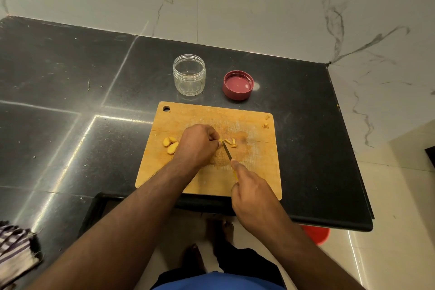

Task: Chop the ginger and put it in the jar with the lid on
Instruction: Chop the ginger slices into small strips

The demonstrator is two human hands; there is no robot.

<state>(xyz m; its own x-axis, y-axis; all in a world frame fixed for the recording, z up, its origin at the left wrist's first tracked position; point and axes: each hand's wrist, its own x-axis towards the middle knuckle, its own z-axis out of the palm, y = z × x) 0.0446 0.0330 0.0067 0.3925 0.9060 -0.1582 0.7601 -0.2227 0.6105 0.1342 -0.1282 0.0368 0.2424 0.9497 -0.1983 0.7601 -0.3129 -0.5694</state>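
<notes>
On the wooden cutting board (254, 167) my left hand (199, 143) curls over a piece of ginger and pins it down. My right hand (253, 195) grips the yellow-handled knife (227, 152), whose blade meets the ginger at my left fingertips. Small cut strips of ginger (231, 142) lie just right of the blade. Several thicker ginger slices (170, 144) lie left of my left hand. Behind the board stands the clear jar (189, 74), open and empty. Its dark red lid (238, 85) lies upturned to the jar's right.
The board sits near the front edge of a black stone counter (82, 92). A few ginger scraps (266, 123) lie at the board's far right corner. A striped cloth (16, 247) lies at the lower left. A red tub (315, 234) is on the floor under the counter.
</notes>
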